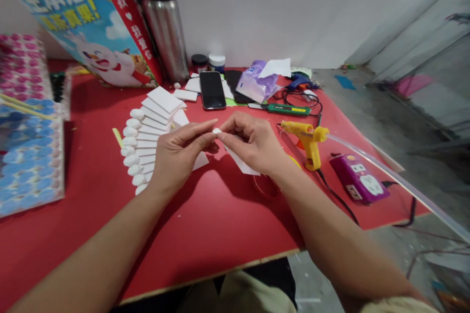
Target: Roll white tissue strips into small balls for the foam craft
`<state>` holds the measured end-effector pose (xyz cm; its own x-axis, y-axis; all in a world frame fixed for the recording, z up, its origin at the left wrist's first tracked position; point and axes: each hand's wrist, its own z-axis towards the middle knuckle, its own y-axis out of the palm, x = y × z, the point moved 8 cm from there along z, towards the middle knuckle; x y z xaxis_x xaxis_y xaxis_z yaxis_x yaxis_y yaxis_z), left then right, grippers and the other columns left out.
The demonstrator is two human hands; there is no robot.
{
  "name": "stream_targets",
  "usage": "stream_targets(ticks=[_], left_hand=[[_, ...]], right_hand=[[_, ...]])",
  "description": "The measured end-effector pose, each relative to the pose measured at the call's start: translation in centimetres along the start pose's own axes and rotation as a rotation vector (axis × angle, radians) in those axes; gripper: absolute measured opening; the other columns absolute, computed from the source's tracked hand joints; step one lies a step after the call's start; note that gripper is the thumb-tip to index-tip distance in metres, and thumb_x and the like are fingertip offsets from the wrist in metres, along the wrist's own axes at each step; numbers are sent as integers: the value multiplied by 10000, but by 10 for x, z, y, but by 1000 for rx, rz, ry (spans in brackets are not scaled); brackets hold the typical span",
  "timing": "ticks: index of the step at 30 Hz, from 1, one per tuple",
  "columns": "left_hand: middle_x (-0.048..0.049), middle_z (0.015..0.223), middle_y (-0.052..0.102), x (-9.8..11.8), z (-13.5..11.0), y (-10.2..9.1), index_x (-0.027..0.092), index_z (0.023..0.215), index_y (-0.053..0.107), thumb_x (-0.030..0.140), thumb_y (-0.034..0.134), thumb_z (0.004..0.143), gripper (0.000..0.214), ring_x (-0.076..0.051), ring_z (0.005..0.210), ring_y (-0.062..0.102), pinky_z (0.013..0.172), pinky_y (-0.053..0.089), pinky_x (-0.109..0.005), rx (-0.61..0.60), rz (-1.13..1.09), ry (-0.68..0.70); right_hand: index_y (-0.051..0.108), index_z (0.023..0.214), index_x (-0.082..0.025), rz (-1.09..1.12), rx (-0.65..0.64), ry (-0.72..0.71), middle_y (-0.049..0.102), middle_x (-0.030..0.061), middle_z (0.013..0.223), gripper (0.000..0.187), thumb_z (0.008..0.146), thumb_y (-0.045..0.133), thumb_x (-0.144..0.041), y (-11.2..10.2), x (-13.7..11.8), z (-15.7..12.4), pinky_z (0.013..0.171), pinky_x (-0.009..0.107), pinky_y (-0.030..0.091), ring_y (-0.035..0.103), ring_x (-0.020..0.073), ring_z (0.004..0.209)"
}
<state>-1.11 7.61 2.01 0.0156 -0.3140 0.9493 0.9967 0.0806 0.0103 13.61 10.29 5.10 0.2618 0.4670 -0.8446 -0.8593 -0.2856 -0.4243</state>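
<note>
My left hand and my right hand meet above the middle of the red table. Between their fingertips is a small white rounded piece, mostly covered by the fingers; both hands are closed around it. A white card shows beneath my right hand; whether it is held or joined to the piece I cannot tell. Left of my left hand, several white cards lie fanned out, with white rounded pieces at their left ends. My left wrist hides part of the fan.
On the right are a yellow glue gun with a long clear stick and a purple power socket. At the back stand a phone, a green cutter, a tissue pack and a steel flask. Blue flower-like pieces lie left.
</note>
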Motion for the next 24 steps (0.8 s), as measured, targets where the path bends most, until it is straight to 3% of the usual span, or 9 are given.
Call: stream_targets(ticks=[6, 9, 11, 14, 16, 18, 20, 23, 24], left_hand=[[-7, 809, 748, 7, -2, 1, 240, 995, 828, 264, 741, 907, 126, -133, 708, 700, 706, 575, -273, -32, 135, 84], [0, 778, 730, 10, -2, 0, 237, 989, 822, 263, 728, 918, 121, -125, 704, 674, 712, 554, -261, 2, 198, 90], [1, 770, 723, 9, -1, -1, 240, 990, 818, 285, 729, 916, 124, -123, 673, 651, 689, 548, -264, 15, 195, 65], [-10, 822, 740, 9, 0, -2, 259, 975, 817, 321, 738, 907, 121, -134, 690, 646, 686, 545, -276, 7, 189, 42], [-17, 890, 757, 12, 0, -3, 278, 961, 819, 325, 741, 904, 107, -148, 760, 666, 729, 551, -285, -2, 201, 49], [-20, 904, 760, 13, 0, -3, 282, 966, 819, 321, 735, 908, 108, -153, 771, 667, 737, 552, -291, -13, 210, 57], [-16, 845, 747, 13, 0, -2, 273, 987, 818, 310, 724, 916, 123, -141, 700, 637, 690, 540, -286, -19, 206, 64], [-8, 790, 729, 11, 1, -3, 252, 985, 816, 295, 725, 912, 125, -116, 622, 583, 631, 510, -263, 7, 185, 60], [-8, 784, 726, 9, 1, -4, 246, 977, 816, 299, 731, 905, 123, -112, 613, 576, 622, 505, -259, 22, 173, 46]], right_hand=[[647, 789, -171, -74, 52, 92, 679, 21, 715, 140, 894, 659, -261, 2, 4, -2, 574, 255, 394, 559, 123, 614], [629, 792, -181, 161, 32, 270, 713, 42, 744, 169, 875, 714, -302, 3, 12, -4, 606, 265, 483, 647, 157, 649], [605, 844, -195, 483, -59, 450, 720, 44, 731, 217, 899, 711, -375, 8, 21, -6, 635, 307, 553, 702, 194, 658], [586, 943, -193, 913, -289, 668, 750, 83, 792, 296, 1006, 543, -479, 24, 22, -11, 739, 435, 622, 757, 246, 735], [597, 997, -160, 1080, -461, 737, 766, 132, 891, 377, 1062, 403, -477, 34, 17, -15, 820, 488, 621, 770, 260, 827], [609, 1009, -127, 1154, -552, 747, 758, 133, 906, 396, 1089, 343, -409, 40, 13, -18, 837, 482, 622, 759, 236, 819], [619, 999, -122, 1167, -523, 708, 726, 71, 831, 303, 1080, 407, -322, 41, 13, -16, 781, 417, 631, 700, 161, 679], [638, 1011, -137, 1075, -381, 635, 647, -21, 733, 90, 972, 630, -217, 35, 18, -12, 641, 276, 585, 530, 67, 513], [642, 1016, -140, 1005, -328, 613, 640, -30, 718, 120, 925, 690, -202, 32, 21, -10, 604, 248, 555, 515, 61, 504]])
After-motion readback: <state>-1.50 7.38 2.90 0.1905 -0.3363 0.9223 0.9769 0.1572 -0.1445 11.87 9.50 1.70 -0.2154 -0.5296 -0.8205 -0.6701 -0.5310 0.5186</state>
